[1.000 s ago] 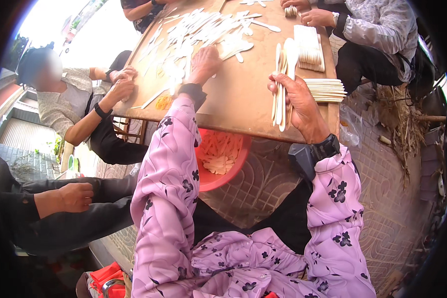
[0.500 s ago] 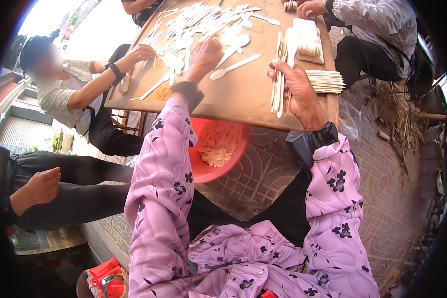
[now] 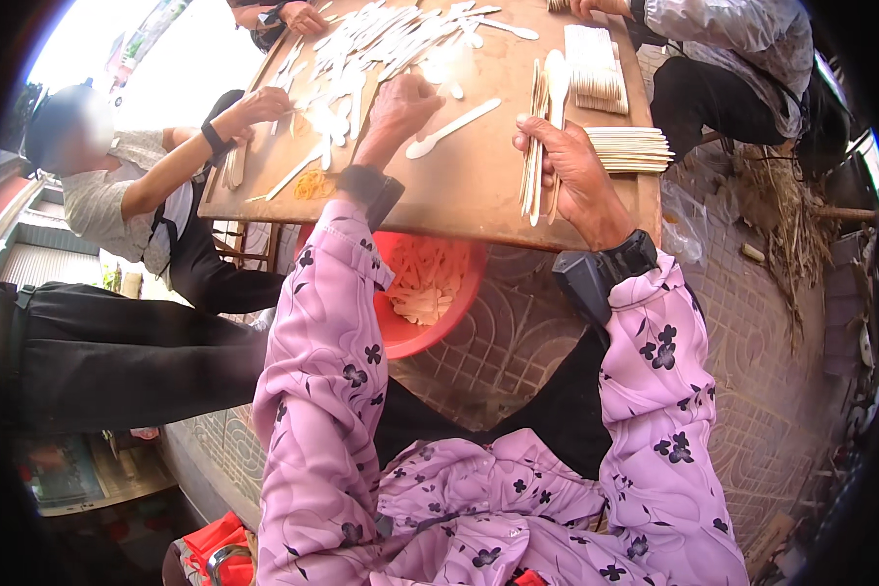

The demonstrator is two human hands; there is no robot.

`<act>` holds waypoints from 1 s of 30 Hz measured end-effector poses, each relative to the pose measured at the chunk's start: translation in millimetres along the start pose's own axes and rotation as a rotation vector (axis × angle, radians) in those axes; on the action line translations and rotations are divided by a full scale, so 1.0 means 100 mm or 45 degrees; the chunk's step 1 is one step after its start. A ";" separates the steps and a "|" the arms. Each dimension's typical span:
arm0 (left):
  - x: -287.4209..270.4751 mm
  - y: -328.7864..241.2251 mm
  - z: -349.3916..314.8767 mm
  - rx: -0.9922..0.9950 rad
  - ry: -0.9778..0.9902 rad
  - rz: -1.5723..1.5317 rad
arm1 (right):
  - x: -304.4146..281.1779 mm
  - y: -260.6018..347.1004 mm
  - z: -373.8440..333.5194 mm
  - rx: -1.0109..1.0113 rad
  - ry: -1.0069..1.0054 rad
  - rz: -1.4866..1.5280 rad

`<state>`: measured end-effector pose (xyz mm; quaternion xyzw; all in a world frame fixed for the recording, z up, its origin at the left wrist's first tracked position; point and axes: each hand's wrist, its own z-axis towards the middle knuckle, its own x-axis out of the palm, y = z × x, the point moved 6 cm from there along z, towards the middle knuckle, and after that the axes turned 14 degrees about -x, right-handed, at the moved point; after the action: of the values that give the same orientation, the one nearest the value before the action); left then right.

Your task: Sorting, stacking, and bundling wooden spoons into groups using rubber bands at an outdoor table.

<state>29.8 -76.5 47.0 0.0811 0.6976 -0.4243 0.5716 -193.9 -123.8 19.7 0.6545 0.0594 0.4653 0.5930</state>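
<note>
So the right hand (image 3: 574, 176) is wrapping its fingers around a small bundle of wooden spoons (image 3: 539, 137), gripping them upright-ish against the wooden table (image 3: 479, 200), with the spoon bowls poking up past the fingertips. The bundle is sitting near the table's right side, just left of a flat stack of sticks (image 3: 630, 148) that's hanging off the edge.

The left hand (image 3: 400, 103) is curling loosely over the tabletop, knuckles up, and I honestly can't tell if it's pinching anything underneath. A single loose spoon (image 3: 451, 128) is lying just beside it, between the two hands, handle pointing up and right. Past the left hand there's a big scattered pile of spoons (image 3: 381, 39) spreading across the far half of the table.

Both arms are wearing pink floral sleeves (image 3: 327, 361), and each wrist is carrying a dark strap.

Under the near table edge a red basin (image 3: 464, 293) is holding pale wooden bits. Another neat stack (image 3: 596, 68) is sitting at the far right. A person in grey on the left is working with a hand (image 3: 262, 103) at that table edge, and another person's hands are showing at the top.
</note>
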 end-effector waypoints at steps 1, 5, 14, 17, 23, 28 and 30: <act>-0.02 -0.12 -0.15 0.004 0.010 -0.005 | -0.04 -0.01 0.00 0.001 -0.010 -0.007; -0.15 -0.84 -1.14 0.450 -0.145 0.006 | 0.02 -0.02 -0.03 0.077 -0.039 -0.040; -0.02 -0.60 -1.21 0.445 0.030 -0.282 | -0.14 -0.13 0.06 0.090 -0.099 0.187; -0.06 -0.19 -0.55 0.258 -0.191 -0.089 | -0.06 0.01 0.01 0.053 -0.070 0.152; 0.21 -0.41 0.06 0.004 -0.319 0.411 | -0.05 0.01 -0.01 0.031 -0.113 0.132; 0.24 -0.26 0.32 -0.253 -0.032 0.353 | -0.03 0.02 0.01 0.023 -0.063 0.171; 0.20 -0.16 0.28 -0.247 0.077 0.321 | -0.06 0.02 0.01 0.031 -0.043 0.098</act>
<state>34.1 -112.6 38.0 0.1250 0.7364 -0.2774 0.6043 -197.3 -128.3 18.3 0.6713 0.0298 0.4759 0.5674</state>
